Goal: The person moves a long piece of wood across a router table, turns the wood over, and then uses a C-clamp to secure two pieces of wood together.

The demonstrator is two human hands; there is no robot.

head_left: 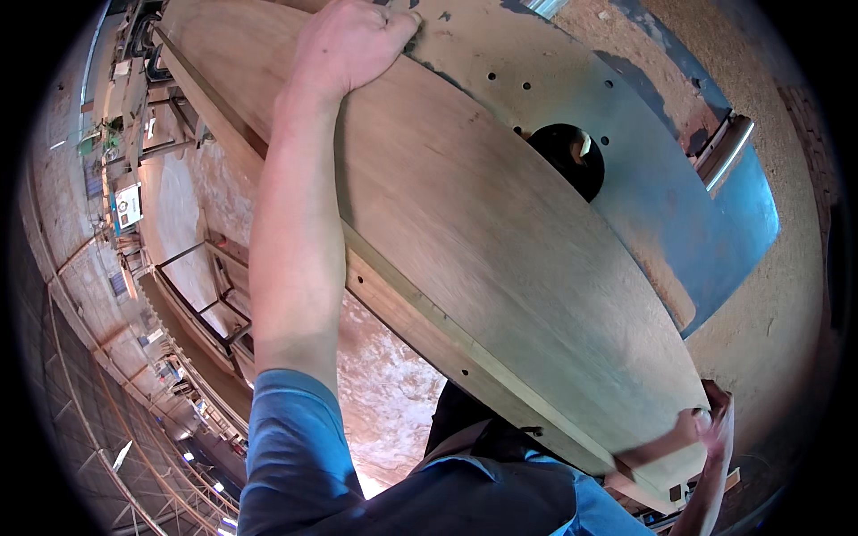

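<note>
A long, smooth light-brown wooden panel (500,241) runs slantwise from the upper left to the lower right, in front of my body. My left hand (353,45) reaches over it, with its fingers curled over the far edge and their tips hidden. Near the panel's right end, my right hand (715,420) grips the edge, partly in shadow. Along the near side of the panel runs a pale wooden rail (402,313) with small dark holes. Beyond the far edge lies a worn blue-grey metal plate (661,214) with a large round hole and several small ones.
A shiny metal roller (731,154) sits at the plate's right side. Brown dust covers the floor (760,313) on the right. At the left stand a dark metal frame (219,286) and cluttered workshop equipment. Pale, dusty ground (384,375) shows below the rail.
</note>
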